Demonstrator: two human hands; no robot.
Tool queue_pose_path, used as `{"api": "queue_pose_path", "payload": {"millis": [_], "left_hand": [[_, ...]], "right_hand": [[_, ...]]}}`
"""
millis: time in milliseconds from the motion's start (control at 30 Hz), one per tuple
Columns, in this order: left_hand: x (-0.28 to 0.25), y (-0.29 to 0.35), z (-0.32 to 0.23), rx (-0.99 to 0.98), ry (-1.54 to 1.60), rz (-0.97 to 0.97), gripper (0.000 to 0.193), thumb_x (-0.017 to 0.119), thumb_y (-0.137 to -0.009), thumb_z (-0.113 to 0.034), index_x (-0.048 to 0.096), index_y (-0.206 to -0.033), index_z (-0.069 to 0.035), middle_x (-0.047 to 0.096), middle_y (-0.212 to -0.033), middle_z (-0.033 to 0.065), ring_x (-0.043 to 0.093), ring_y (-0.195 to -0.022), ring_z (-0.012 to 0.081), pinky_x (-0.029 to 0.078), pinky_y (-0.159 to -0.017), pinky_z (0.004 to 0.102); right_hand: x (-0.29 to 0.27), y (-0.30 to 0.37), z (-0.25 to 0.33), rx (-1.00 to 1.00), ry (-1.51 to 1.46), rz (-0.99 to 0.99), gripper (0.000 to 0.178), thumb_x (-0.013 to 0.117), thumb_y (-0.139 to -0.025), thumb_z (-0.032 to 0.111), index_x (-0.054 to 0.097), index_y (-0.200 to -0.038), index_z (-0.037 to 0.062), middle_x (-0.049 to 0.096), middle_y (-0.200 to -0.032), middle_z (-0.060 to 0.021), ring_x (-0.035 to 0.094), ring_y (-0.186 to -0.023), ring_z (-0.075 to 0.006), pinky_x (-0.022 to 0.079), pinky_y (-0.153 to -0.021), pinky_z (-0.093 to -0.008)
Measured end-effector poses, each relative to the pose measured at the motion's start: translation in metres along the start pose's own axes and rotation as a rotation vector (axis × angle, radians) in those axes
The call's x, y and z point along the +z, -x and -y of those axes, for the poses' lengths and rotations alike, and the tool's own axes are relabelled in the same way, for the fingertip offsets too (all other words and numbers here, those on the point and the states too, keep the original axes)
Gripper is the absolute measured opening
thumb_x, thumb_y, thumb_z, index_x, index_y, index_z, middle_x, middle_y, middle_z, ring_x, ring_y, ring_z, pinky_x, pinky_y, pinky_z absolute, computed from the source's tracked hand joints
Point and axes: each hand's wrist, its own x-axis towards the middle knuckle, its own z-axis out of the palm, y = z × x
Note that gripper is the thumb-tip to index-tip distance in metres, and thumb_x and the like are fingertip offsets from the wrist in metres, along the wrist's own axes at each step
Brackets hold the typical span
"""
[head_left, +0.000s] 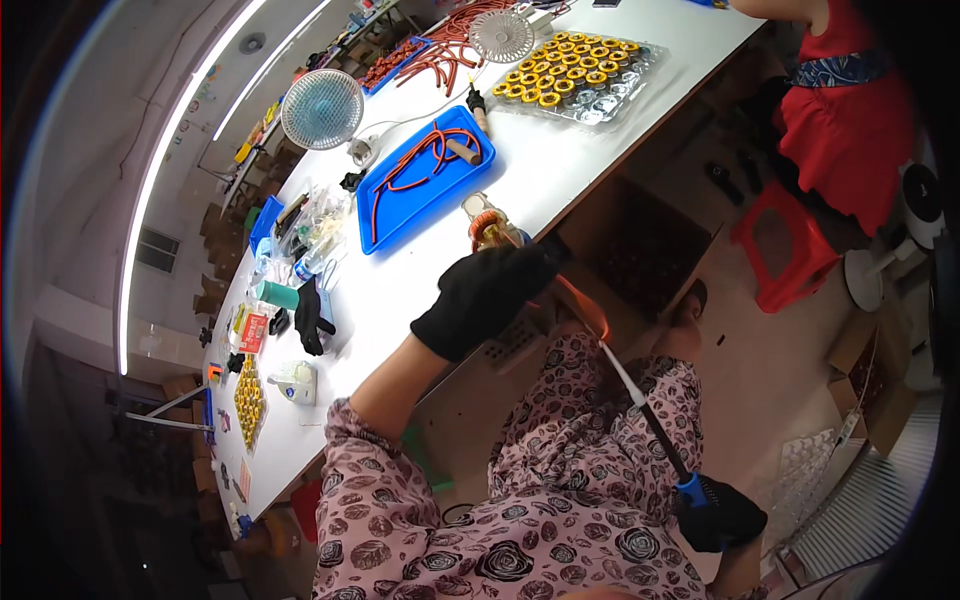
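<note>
My left hand (490, 295), in a black glove, is closed at the near table edge. Just beyond its fingers shows a ring coil wound with copper-coloured wire (490, 228); the grip itself is partly hidden by the glove. An orange wire loop (592, 310) hangs from that hand toward the tip of a long thin rod tool (640, 400). The tool has a pale front shaft, a dark rear part and a blue handle. Lower right, my right hand (720, 515), also black-gloved, is wrapped around that handle. Whether the tip hooks the wire is too small to tell.
Beyond my left hand, a blue tray (385, 232) holds orange-red wires. A clear plastic tray (625, 100) carries several yellow ring cores. Two small fans (322, 108) stand farther back. On the floor at right are a red stool (785, 245) and a person in red (840, 130).
</note>
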Motion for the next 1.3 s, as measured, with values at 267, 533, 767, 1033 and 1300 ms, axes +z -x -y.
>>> {"api": "queue_pose_path", "payload": {"millis": [267,533,767,1033,1300], "left_hand": [[-0.009,-0.092,0.043,0.014,-0.035,-0.183,0.028,0.059,-0.076,-0.01,0.064,-0.103,-0.014,0.066,-0.082,0.0037,0.064,-0.069,0.0199,0.05,-0.058,0.0287],[0.026,-0.128,0.159,-0.709,0.751,-0.14,0.016,0.064,-0.077,-0.016,0.065,-0.084,-0.001,0.058,-0.058,0.0048,0.05,-0.044,0.0101,0.038,-0.04,0.0233],[0.074,-0.067,0.178,-0.994,1.067,-0.167,0.013,0.067,-0.075,-0.014,0.065,-0.08,-0.002,0.059,-0.065,0.0054,0.052,-0.051,0.0123,0.039,-0.048,0.024],[0.085,-0.014,0.175,-1.056,1.395,-0.308,0.01,0.065,-0.078,-0.011,0.06,-0.082,-0.004,0.044,-0.057,-0.0012,0.04,-0.046,0.0102,0.034,-0.047,0.0238],[0.018,0.02,0.055,-0.284,0.256,-0.471,0.04,0.064,-0.077,-0.006,0.055,-0.116,-0.007,0.06,-0.098,0.0069,0.058,-0.077,0.0159,0.048,-0.068,0.0275]], "right_hand": [[0.019,-0.088,0.046,-0.856,0.581,-1.144,0.04,0.064,-0.08,0.026,0.051,-0.11,0.0027,0.062,-0.077,-0.015,0.062,-0.064,-0.0283,0.049,-0.057,-0.0372],[0.047,-0.146,0.077,-0.282,0.198,0.014,0.017,0.058,-0.086,0.02,0.051,-0.099,0.0111,0.054,-0.066,-0.0014,0.052,-0.047,-0.0112,0.041,-0.041,-0.0247],[0.117,-0.207,0.069,-0.435,-0.257,0.271,0.013,0.057,-0.087,0.017,0.047,-0.094,0.013,0.044,-0.058,0.0013,0.044,-0.042,-0.0104,0.037,-0.037,-0.0246],[0.048,-0.18,0.062,-0.141,-0.321,0.449,0.013,0.056,-0.087,0.019,0.046,-0.091,0.0121,0.043,-0.056,0.0007,0.041,-0.038,-0.0105,0.034,-0.035,-0.0252],[-0.019,-0.079,-0.016,-0.19,-0.172,0.215,0.024,0.056,-0.086,0.015,0.047,-0.107,0.0077,0.045,-0.061,0.0006,0.04,-0.041,-0.0095,0.032,-0.037,-0.0236]]}}
